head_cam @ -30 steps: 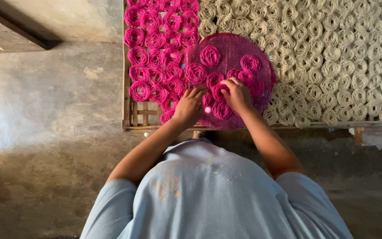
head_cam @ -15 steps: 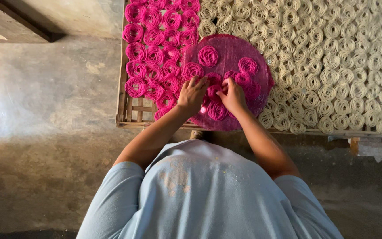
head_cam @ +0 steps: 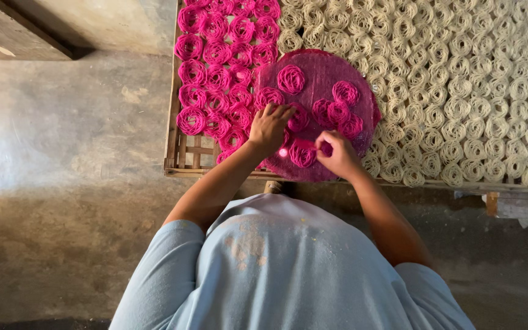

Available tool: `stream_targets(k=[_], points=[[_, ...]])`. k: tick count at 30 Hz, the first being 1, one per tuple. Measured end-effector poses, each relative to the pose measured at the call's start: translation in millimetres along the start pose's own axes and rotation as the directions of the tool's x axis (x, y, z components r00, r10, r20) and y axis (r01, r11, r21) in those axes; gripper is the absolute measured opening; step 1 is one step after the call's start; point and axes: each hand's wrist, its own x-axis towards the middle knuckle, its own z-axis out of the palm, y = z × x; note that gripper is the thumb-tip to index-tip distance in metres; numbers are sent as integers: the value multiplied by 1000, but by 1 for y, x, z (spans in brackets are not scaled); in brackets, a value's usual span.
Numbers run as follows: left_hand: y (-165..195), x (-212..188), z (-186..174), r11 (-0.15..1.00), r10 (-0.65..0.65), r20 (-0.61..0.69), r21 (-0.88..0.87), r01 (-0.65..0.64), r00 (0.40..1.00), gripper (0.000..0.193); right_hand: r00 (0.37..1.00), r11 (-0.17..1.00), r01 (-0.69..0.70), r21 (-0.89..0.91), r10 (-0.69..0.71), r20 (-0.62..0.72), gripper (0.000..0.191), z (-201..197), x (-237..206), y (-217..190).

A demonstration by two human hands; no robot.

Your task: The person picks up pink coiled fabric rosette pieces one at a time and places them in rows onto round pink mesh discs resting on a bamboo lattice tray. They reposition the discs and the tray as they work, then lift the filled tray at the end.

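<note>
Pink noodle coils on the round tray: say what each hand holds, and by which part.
The right hand pinches the edge of a pink noodle coil. The left hand rests fingertips on another coil; a grip cannot be told.
</note>
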Motion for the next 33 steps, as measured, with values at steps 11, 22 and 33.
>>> stream_targets(k=[11, 22, 33], points=[[2, -9, -30, 934, -77, -106, -356, 35, 991, 43, 950, 681, -196, 706, 310, -35, 22, -37, -9, 10], [33, -1, 8, 578, 296, 160, -815, -43, 942, 57, 985, 599, -155, 785, 158, 74, 26, -68, 20, -33], [-2, -49, 31, 558, -17, 199, -811, 174, 980, 40, 946, 445, -38, 895, 305, -111, 36, -79, 37, -53]])
